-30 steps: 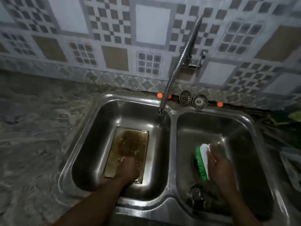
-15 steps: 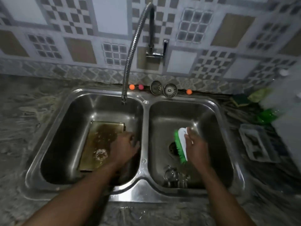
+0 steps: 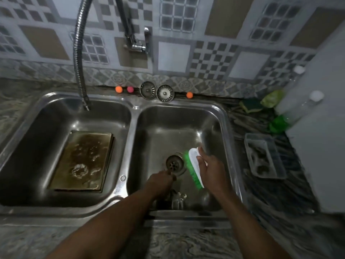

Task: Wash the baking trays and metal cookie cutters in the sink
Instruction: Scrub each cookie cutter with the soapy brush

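Presently: baking tray, centre left, rigid, slippery; lift by rim. Cookie cutters, lower centre, probably light, thin-edged. Right hand gripping brush; left hand, state unclear.

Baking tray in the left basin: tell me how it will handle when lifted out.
The baking tray looks like rigid metal, so it should stay stiff. Water and suds pooled on it suggest a slippery grip and a spill if tilted. It lies flat on the left basin floor, so getting fingers under an edge may be awkward.
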Available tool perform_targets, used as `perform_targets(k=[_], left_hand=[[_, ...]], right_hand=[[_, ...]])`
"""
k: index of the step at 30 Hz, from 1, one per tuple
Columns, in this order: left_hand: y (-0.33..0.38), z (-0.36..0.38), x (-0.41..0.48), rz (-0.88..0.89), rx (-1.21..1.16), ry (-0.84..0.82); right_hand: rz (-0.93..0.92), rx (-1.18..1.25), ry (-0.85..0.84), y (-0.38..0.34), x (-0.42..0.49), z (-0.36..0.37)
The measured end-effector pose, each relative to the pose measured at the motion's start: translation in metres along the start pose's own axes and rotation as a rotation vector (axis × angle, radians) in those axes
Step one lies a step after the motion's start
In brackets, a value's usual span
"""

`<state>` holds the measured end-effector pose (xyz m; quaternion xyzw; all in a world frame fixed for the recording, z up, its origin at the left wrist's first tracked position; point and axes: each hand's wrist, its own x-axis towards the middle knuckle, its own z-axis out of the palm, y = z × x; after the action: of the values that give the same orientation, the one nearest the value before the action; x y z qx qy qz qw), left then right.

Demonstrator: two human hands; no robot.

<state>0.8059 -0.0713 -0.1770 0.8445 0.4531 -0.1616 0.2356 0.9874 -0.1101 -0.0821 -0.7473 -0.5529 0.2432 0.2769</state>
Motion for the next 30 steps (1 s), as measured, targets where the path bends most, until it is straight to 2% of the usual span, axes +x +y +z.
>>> perform_targets(k=[7, 14, 21, 26, 30], left_hand=[[0.005, 0.020, 0.013, 0.030, 0.193, -0.093], [-0.003, 0.023, 0.010, 0.021, 0.178, -0.160], [-0.011, 0.029, 0.011, -0.020, 0.047, -0.202], [-0.013, 0.015, -0.001, 0.136, 0.123, -0.156], [-0.003, 0.013, -0.005, 0.116, 0.201, -0.114]], right_hand=[[-0.006, -0.014, -0.106, 0.029, 0.028, -0.002], [0.015, 0.034, -0.116, 0.032, 0.045, 0.009], [0.032, 0.043, -0.103, 0.031, 0.036, 0.010], [0.037, 0.046, -0.088, 0.025, 0.032, 0.008], [0.031, 0.061, -0.071, 0.021, 0.031, 0.008]])
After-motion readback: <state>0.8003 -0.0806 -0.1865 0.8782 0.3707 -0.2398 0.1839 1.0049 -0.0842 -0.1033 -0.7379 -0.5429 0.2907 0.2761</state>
